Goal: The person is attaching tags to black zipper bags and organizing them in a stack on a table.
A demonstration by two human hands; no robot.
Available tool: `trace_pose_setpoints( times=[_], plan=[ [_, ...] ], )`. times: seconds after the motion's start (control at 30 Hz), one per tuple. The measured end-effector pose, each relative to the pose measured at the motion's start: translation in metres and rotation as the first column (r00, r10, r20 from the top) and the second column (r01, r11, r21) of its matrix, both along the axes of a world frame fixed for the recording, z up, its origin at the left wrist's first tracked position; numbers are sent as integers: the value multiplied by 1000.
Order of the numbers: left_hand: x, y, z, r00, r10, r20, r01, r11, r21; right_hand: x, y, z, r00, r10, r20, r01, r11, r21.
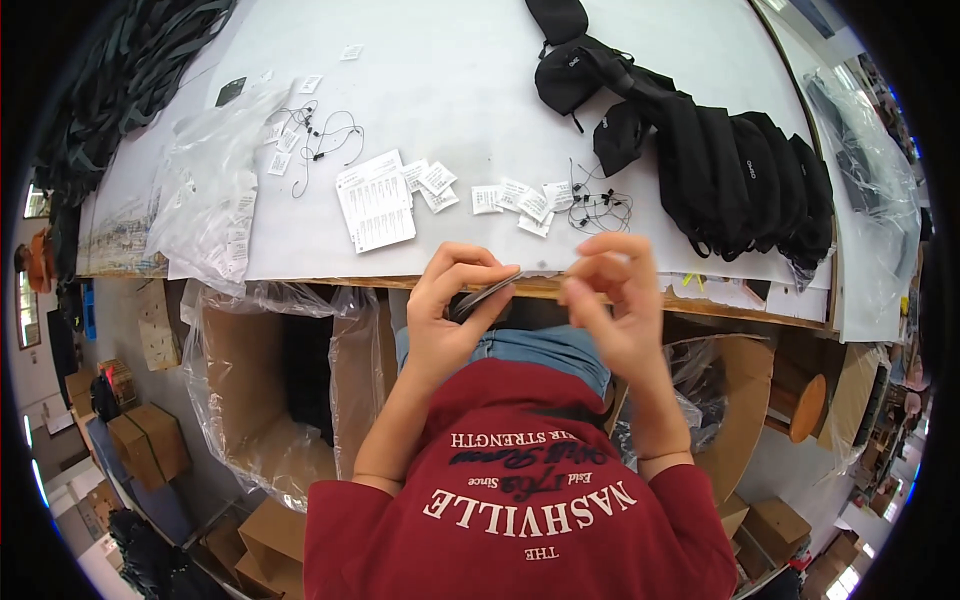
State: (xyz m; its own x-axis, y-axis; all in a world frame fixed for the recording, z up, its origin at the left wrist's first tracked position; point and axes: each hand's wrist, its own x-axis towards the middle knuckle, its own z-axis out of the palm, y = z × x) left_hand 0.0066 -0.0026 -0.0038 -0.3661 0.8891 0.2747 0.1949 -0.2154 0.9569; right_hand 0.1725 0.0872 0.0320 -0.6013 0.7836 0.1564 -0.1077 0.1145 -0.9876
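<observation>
Just off the table's front edge, my left hand (455,305) is closed around a thin, flat dark item (487,294) with a pale edge. The item is seen nearly edge-on, so its kind is unclear. My right hand (615,300) is lifted a short way to its right, fingers curled and blurred by motion; whether it pinches anything cannot be made out. Beyond my hands lie small white packets (525,200), a stack of printed white cards (375,205) and a tangle of thin black cords (603,208).
Black fabric pouches (745,180) are heaped at the table's right. At left are clear plastic bags (215,190), more black cords (325,135) and a pile of black straps (120,80). Below the table (450,90) stand plastic-lined cardboard boxes (240,390).
</observation>
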Motion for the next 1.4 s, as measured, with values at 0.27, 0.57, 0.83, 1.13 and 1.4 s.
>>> trace_pose_setpoints(
  times=[0.27, 0.57, 0.83, 1.13, 1.4],
  plan=[
    [16, -2, 7, 984, 139, 108, -136, 990, -36, -17, -12, -7, 990, 2, 138, -38, 965, 261],
    [5, -2, 9, 966, 67, -248, -47, 995, 88, -11, -8, -15, 985, -70, 159, 39, 981, 192],
    [-6, -4, 1, 871, -249, 424, 340, 928, -152, -1, -5, -19, 978, -9, 208, -46, 966, 254],
    [-10, 3, -6, 914, -337, 224, 394, 868, -302, 7, 6, -19, 948, 188, 256, -190, 982, -15],
    [4, 47, -9, 894, -271, 358, 362, 907, -217, 25, 12, -38, 973, 229, 35, -199, 902, -384]
  ],
)
